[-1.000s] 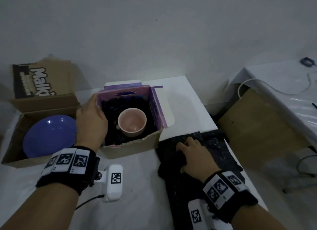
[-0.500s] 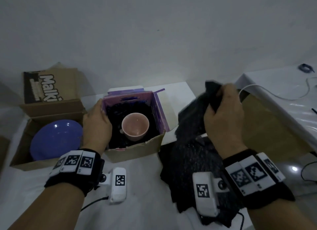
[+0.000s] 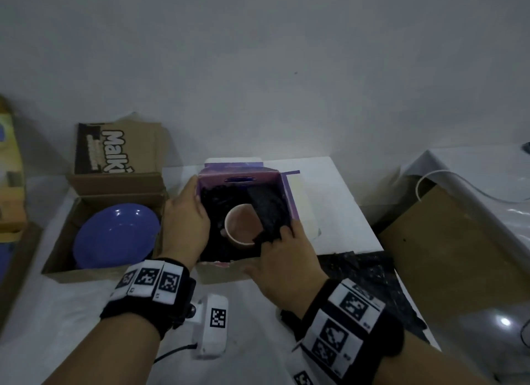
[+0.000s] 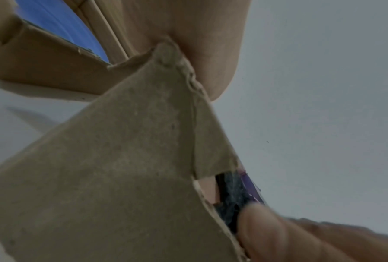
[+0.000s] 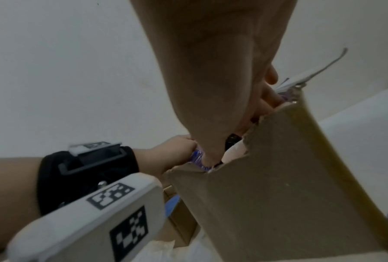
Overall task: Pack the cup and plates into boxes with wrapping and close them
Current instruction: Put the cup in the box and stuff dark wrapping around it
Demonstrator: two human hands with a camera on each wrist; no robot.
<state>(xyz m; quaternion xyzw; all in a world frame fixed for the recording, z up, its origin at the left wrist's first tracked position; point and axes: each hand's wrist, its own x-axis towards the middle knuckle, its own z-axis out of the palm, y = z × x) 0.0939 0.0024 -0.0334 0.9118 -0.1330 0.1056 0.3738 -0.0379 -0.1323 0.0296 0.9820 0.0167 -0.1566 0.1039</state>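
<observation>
A pink cup [image 3: 241,226] stands upright in a purple-lined cardboard box [image 3: 223,272] padded with black wrapping. My left hand [image 3: 195,209] grips the box's left wall, with its thumb [image 4: 267,230] inside the box. My right hand [image 3: 282,235] pinches a black wrapping sheet [image 3: 268,209] that lies over the right part of the cup's mouth. A blue plate [image 3: 114,235] lies in the open brown box [image 3: 57,258] to the left. The right wrist view shows the cup box's outer wall [image 5: 278,195] and the cup [image 5: 233,152] just behind its torn edge.
More black wrapping [image 3: 361,272] lies on the white table to the right of the cup box. A brown board [image 3: 447,241] leans beyond the table's right edge, beside a second white surface with a cable [image 3: 447,175]. A yellow box [image 3: 11,166] is at the far left.
My right hand lifted a black sheet off the pile on the right and carried it left into the cup box, over the cup. My left hand stayed on the box wall.
</observation>
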